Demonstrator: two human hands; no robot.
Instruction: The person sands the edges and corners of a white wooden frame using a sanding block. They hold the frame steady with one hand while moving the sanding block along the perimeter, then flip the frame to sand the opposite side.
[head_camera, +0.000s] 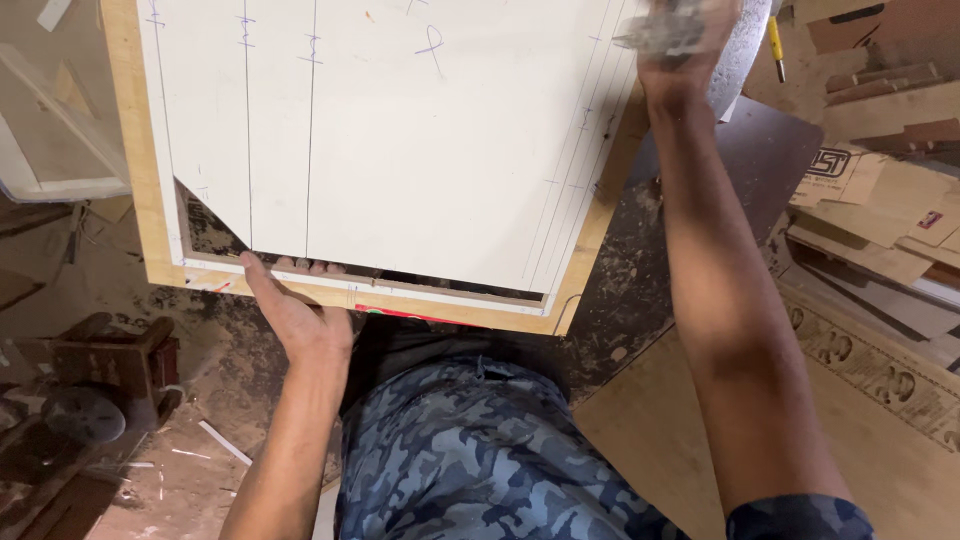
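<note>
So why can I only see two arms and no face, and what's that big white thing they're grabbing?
The camera sits on the person's head and looks down, so you see only their arms and blue camouflage trousers. The big white thing is a flat white board with thin pencil lines, lying on a pale wooden sheet. The left hand grips the board's near edge, fingers tucked underneath. The right hand reaches to the far corner and holds something blurry and grey; I cannot tell what. Around them are a dusty dark workbench and stacked brown cardboard pieces.

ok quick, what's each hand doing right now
left hand: fingers hooked under the near edge of the white panel, gripping it
right hand: closed on a blurred grey tool
</note>
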